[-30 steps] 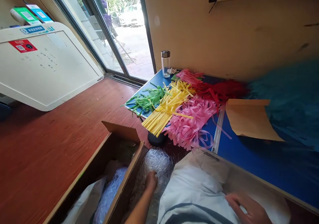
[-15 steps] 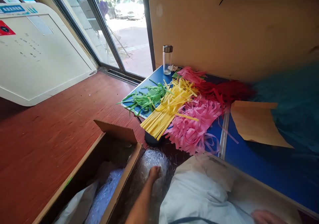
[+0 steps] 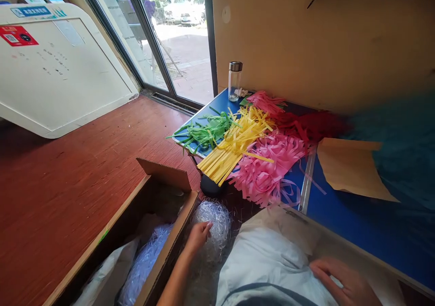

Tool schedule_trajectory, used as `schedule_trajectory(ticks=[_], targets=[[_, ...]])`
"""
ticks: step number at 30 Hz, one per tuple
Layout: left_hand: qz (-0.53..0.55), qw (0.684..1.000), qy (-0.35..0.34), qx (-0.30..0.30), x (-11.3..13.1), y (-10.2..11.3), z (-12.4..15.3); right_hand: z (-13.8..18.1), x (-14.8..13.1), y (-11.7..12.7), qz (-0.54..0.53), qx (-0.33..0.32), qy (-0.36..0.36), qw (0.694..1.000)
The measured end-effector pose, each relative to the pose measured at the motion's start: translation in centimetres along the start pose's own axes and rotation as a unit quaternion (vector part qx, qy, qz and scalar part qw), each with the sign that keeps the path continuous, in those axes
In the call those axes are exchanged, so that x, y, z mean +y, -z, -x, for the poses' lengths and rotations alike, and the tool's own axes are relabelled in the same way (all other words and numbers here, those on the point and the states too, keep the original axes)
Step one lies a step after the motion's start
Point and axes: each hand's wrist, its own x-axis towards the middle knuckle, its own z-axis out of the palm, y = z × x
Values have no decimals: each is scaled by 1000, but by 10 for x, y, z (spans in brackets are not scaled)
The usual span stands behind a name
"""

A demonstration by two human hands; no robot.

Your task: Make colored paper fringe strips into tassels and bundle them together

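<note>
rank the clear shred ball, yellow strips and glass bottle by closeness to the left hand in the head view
1. clear shred ball, touching the left hand
2. yellow strips, on the blue table near edge
3. glass bottle, table's far corner by the wall

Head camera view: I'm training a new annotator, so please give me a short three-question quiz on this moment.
1. True or false: the left hand touches the white shredded bundle beside the cardboard box.
2. Which strips lie between the green strips and the pink strips? A red, B yellow, C white.
3. Fill in: the glass bottle stands upright on the ____ table.
Key: 1 true; 2 B, the yellow strips; 3 blue.
</note>
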Motion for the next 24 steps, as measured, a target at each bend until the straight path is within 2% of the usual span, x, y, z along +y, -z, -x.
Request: schedule_trajectory(ticks=[2,4,7,9,11,14,16,20,21,22,24], targets=[[7,999,-47,-25,24,3,15,-18,-12,-8,-19,-10,-1,1000],[20,993,-101,-60,56,5,33,-47,-32,-27,-52,-38,11,998],[27,978,-182,-97,107,11,63,-96,-63,-64,-167,-135,31,976],[27,973,-216,-83,129,19,81,-118,-75,-82,-205,-166,32,964],[30,974,-220,-53,138,28,93,-125,-78,-89,-219,-165,29,961],[37,980,-194,-25,135,38,101,-119,-73,-79,-233,-134,38,962],[34,983,-182,-18,131,39,100,-112,-70,-69,-280,-120,39,952],[20,984,-174,7,130,43,94,-96,-66,-43,-444,-195,-37,873],[23,984,-172,37,129,46,92,-89,-62,-31,-444,-204,-52,871],[27,983,-165,79,128,50,91,-80,-56,-15,-424,-198,-55,882],[32,975,-140,172,125,59,90,-52,-37,28,-357,-144,-42,922]])
